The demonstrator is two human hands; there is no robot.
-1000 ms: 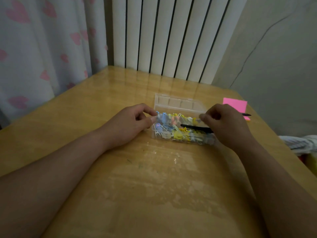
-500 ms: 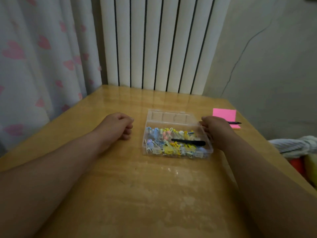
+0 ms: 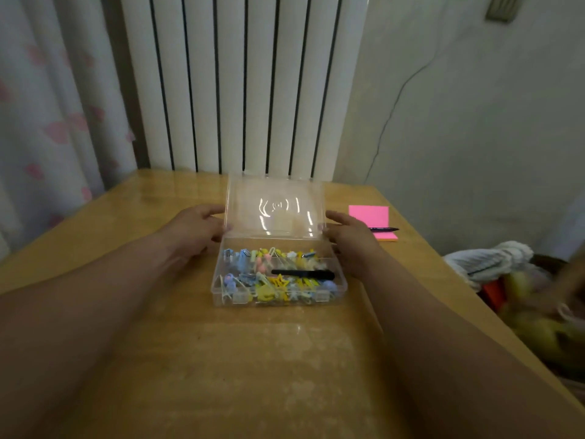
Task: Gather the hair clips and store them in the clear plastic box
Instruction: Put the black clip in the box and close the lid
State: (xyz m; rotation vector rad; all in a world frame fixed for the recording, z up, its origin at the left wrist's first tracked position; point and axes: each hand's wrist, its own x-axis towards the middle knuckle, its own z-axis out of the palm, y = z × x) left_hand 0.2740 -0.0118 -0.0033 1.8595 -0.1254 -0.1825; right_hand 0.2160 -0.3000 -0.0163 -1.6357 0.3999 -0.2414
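1. Clear plastic, thin and glossy: one box (image 3: 278, 299) sits near the middle of the table (image 3: 253, 369), its hinged lid (image 3: 275, 207) raised and standing close to upright along the far edge
2. Inside the box lies a heap of small hair clips (image 3: 269, 280) in blue, yellow, pink and white, too many and too tangled to count; one long black clip (image 3: 302, 274) lies across them toward 3 o'clock
3. Two bare hands flank the lid. The left hand (image 3: 193, 231) is at 9 o'clock of the box, fingers lightly curled, fingertips touching the lid's left edge
4. The right hand (image 3: 349, 237) is at 3 o'clock, fingers bent against the lid's right edge; whether either hand truly pinches the lid I cannot tell
5. One pink pad of sticky notes (image 3: 370, 218), square and flat, lies at 2 o'clock of the box, with one dark pen (image 3: 384, 229) resting across its near edge
6. The table is yellowish wood with a shiny, worn surface
7. No readable writing shows on the box, the pad or the pen
8. Behind the table stands one white ribbed radiator (image 3: 240, 83); at 10 o'clock hangs a pale curtain (image 3: 53, 106) printed with pink hearts
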